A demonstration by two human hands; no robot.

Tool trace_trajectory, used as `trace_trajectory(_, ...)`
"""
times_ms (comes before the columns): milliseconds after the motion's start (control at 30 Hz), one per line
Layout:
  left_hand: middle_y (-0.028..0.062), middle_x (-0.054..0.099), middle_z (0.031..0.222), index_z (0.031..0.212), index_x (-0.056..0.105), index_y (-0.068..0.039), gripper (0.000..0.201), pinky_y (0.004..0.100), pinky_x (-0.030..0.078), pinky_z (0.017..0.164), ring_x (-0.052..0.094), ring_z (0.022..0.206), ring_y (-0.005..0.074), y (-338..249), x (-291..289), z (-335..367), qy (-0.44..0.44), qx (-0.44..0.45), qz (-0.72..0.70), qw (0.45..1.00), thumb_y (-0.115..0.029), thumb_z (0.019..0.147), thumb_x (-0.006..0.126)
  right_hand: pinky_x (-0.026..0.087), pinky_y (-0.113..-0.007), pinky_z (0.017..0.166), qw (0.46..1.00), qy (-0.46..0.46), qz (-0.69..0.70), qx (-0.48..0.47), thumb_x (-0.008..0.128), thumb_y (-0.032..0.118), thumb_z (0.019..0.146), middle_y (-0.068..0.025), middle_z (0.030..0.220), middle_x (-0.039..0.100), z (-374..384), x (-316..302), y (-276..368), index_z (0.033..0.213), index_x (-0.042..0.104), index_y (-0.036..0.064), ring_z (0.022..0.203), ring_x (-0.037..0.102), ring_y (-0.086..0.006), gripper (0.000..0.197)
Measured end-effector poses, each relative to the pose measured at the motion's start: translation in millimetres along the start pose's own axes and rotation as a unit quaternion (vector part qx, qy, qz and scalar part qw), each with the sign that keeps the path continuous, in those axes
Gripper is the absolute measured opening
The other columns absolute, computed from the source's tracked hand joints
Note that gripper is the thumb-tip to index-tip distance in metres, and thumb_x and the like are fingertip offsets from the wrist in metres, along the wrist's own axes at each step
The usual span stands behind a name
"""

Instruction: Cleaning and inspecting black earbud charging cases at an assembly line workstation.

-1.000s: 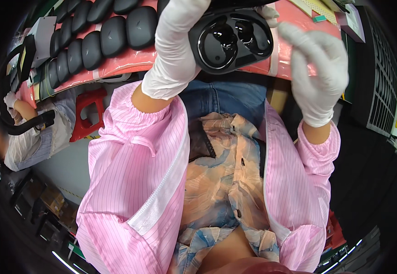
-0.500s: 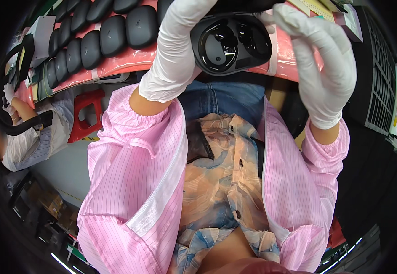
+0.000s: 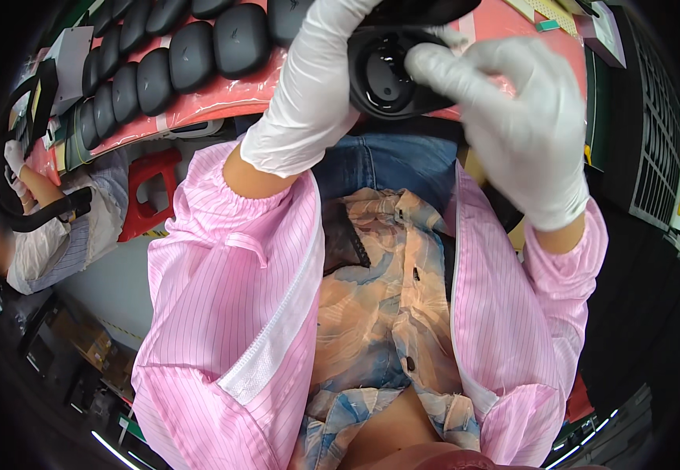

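Observation:
A black earbud charging case [image 3: 362, 74] with its lid [image 3: 434, 9] raised is in front of me at the top of the view. My white-gloved left hand [image 3: 320, 78] grips it from the left, its fingertips showing past the hinge side. Inside the left hollow lies a glossy black earbud [image 3: 387, 74]. My right hand [image 3: 524, 117], also gloved, reaches over the right hollow with thumb and fingers pinched together. Those fingers cover that side, so whatever they hold is hidden.
Rows of closed black cases [image 3: 191, 56] lie on the pink table cover [image 3: 222, 98] to the left. A grey-white box [image 3: 70, 70] stands beyond them. At the far left another person's gloved hand [image 3: 15, 157] shows near a red stool [image 3: 152, 192].
My right hand has moved left and down onto the right hollow of the case, its fingers now pinched. The left hand and case have shifted slightly right and up.

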State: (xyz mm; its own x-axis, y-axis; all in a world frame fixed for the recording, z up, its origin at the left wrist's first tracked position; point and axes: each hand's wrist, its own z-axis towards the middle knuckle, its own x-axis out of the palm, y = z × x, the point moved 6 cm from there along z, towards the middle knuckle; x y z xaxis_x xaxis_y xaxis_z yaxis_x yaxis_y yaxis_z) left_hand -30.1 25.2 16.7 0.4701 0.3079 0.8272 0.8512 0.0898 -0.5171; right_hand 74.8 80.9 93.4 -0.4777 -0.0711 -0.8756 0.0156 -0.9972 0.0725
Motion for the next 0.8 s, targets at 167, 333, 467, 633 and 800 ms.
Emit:
trace_trajectory(167, 0.0167, 0.069, 0.104, 0.124, 0.057, 0.002, 0.070, 0.0347, 0.057, 0.080, 0.069, 0.089, 0.0258, -6.5, 1.7, -11.2, -0.169, -0.005, 0.136, 0.976, -0.060, 0.092, 0.047, 0.050, -0.028, 0.076, 0.977, 0.010, 0.183, 0.111, 0.064, -0.005, 0.083, -0.0087, 0.097, 0.067, -16.0, 2.1, -31.1, 0.108, 0.069, 0.0045, 0.088, 0.064, -0.0177, 0.028)
trace_trajectory(333, 0.0268, 0.064, 0.115, 0.125, 0.054, 0.006, 0.077, 0.0420, 0.054, 0.089, 0.066, 0.100, 0.0357, 5.6, -3.6, -14.4, -0.139, -0.136, -0.065, 0.979, -0.063, 0.092, 0.045, 0.048, -0.028, 0.095, 0.782, -0.214, 0.429, 0.398, 0.062, -0.002, 0.090, -0.0102, 0.108, 0.068, -75.6, 23.4, -57.5, 0.112, 0.065, -0.0044, 0.103, 0.063, -0.0154, 0.022)
trace_trajectory(467, 0.0265, 0.063, 0.116, 0.126, 0.053, 0.006, 0.078, 0.0431, 0.052, 0.094, 0.065, 0.104, 0.0363, 6.1, 13.0, -17.8, 0.014, -0.174, -0.306, 0.936, -0.064, 0.093, 0.042, 0.045, -0.030, 0.100, 0.742, -0.219, 0.437, 0.459, 0.059, 0.001, 0.093, -0.0123, 0.112, 0.066, -105.4, 44.5, -49.2, 0.111, 0.064, -0.0044, 0.107, 0.062, -0.0174, 0.020)
trace_trajectory(633, 0.0249, 0.063, 0.118, 0.128, 0.052, 0.004, 0.077, 0.0439, 0.050, 0.097, 0.064, 0.106, 0.0365, 5.2, 23.3, -9.1, -0.177, -0.175, -0.048, 0.967, -0.064, 0.094, 0.039, 0.048, -0.029, 0.083, 0.865, -0.241, 0.271, 0.348, 0.063, -0.004, 0.087, -0.0063, 0.099, 0.067, -99.5, 26.0, -60.9, 0.102, 0.068, 0.0009, 0.088, 0.062, -0.0153, 0.016)
trace_trajectory(800, 0.0219, 0.065, 0.114, 0.135, 0.045, 0.005, 0.072, 0.0394, 0.053, 0.090, 0.066, 0.101, 0.0333, 16.7, 26.8, -13.0, 0.034, -0.193, -0.273, 0.942, -0.054, 0.094, 0.052, 0.051, -0.026, 0.080, 0.960, -0.175, 0.181, 0.120, 0.063, -0.006, 0.083, -0.0071, 0.096, 0.065, -36.1, -5.8, -60.6, 0.102, 0.068, 0.0012, 0.084, 0.062, -0.0171, 0.021)
